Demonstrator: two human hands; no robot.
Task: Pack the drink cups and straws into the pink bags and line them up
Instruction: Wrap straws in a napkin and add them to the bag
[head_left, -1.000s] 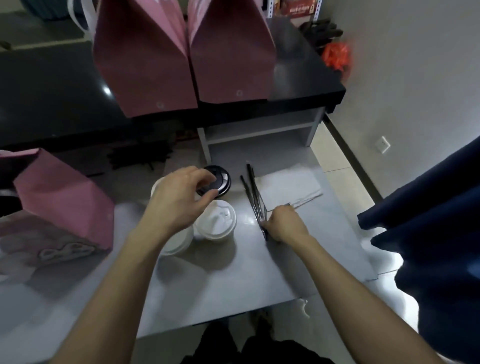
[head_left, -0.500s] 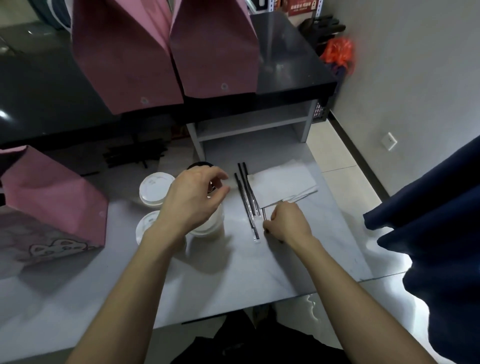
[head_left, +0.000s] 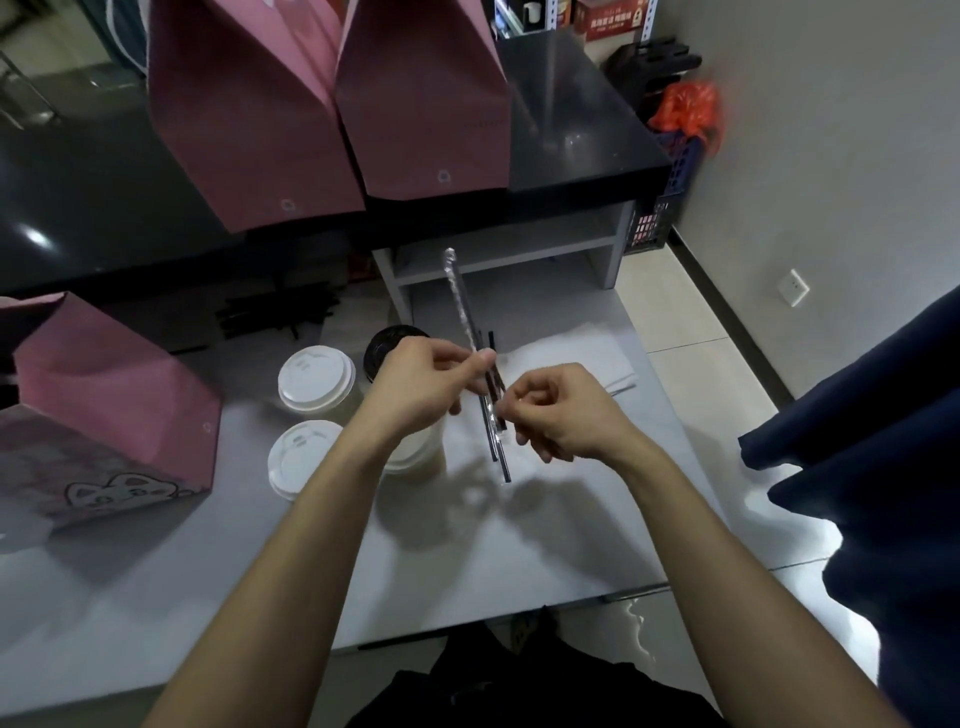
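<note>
My left hand (head_left: 421, 384) pinches a wrapped straw (head_left: 460, 299) that points up and away over the table. My right hand (head_left: 558, 410) pinches the lower end of the same straw, just above a few more black straws (head_left: 497, 447) lying on the grey table (head_left: 545, 530). Two white-lidded cups (head_left: 316, 375) (head_left: 298, 457) stand left of my hands. A black-lidded cup (head_left: 387, 340) and another white cup (head_left: 415, 449) are partly hidden under my left hand. A pink bag (head_left: 111, 400) stands open at the left. Two more pink bags (head_left: 249, 109) (head_left: 421, 98) sit on the black counter.
White napkins (head_left: 566, 348) lie right of the straws. A dark pile of straws (head_left: 270, 322) lies under the black counter (head_left: 576, 119). A grey shelf unit (head_left: 509, 244) stands at the back. Dark blue cloth (head_left: 872, 467) hangs at the right. The table's front edge is near me.
My left hand left the cup lid and moved right to the straws. Both hands lifted one wrapped straw off the table; it now points upward between them.
</note>
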